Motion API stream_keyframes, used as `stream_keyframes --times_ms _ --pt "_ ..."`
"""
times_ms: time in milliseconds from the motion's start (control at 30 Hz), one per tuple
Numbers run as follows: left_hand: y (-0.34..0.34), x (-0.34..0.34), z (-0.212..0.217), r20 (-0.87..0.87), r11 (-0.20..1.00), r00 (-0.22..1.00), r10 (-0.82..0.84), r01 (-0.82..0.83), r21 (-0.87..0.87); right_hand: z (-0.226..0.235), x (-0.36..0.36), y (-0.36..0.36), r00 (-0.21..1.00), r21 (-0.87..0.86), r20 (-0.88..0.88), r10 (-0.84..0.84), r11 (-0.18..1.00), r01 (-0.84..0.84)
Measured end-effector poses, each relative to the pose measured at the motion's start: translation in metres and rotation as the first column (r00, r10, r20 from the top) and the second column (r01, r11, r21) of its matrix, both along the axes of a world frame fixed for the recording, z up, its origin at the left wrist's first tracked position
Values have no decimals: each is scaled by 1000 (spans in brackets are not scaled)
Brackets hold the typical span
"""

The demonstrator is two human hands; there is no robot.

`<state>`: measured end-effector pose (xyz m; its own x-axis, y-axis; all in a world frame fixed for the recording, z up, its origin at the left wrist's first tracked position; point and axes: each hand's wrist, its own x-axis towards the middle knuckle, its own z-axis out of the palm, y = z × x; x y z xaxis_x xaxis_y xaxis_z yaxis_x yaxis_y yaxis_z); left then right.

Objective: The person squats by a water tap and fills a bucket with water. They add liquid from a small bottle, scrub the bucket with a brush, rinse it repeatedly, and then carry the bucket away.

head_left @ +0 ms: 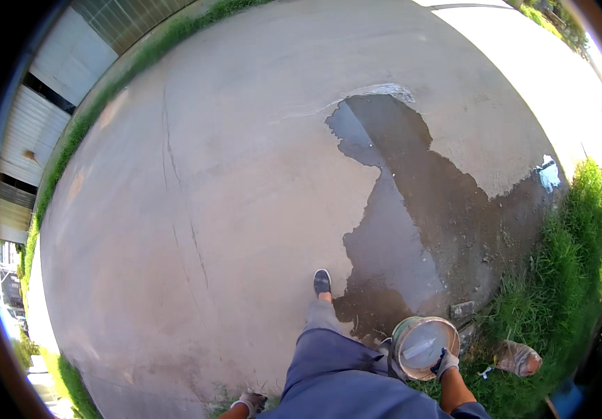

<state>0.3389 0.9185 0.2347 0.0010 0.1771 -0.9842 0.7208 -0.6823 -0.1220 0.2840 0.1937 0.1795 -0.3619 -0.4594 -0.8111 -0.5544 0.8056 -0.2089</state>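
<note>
My right hand (446,362), in a light work glove, grips the rim of a round bucket (424,343) with a pale, wet inside. I hold it low beside my right leg, at the near edge of a dark puddle (413,230). My left hand (251,401), also gloved, hangs at my left side by the lower edge; its fingers curl and nothing shows in it. My leg in blue-grey trousers steps forward, with a dark shoe (322,281) on the concrete.
A wide concrete slab (196,195) with thin cracks stretches ahead. Grass (573,251) borders it on the right, where a brownish sack-like object (517,357) lies. A small flat block (462,309) sits at the puddle's edge. Corrugated metal walls (32,133) stand far left.
</note>
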Motion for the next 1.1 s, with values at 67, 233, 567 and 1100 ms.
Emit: stream_keyframes --times_ms 67,233,567,1100 --pt "21 78 -13 7 995 996 85 -85 47 23 30 7 999 -9 -35 6 1000 -6" --pt "58 345 -40 353 964 916 -192 108 245 83 102 3 999 -55 -40 -28 998 26" --pt "-91 740 51 714 978 669 -209 131 163 21 256 10 965 74 133 -224 974 216" --pt "-260 962 14 393 941 855 -339 313 130 17 531 -72 909 1 124 -398 916 401"
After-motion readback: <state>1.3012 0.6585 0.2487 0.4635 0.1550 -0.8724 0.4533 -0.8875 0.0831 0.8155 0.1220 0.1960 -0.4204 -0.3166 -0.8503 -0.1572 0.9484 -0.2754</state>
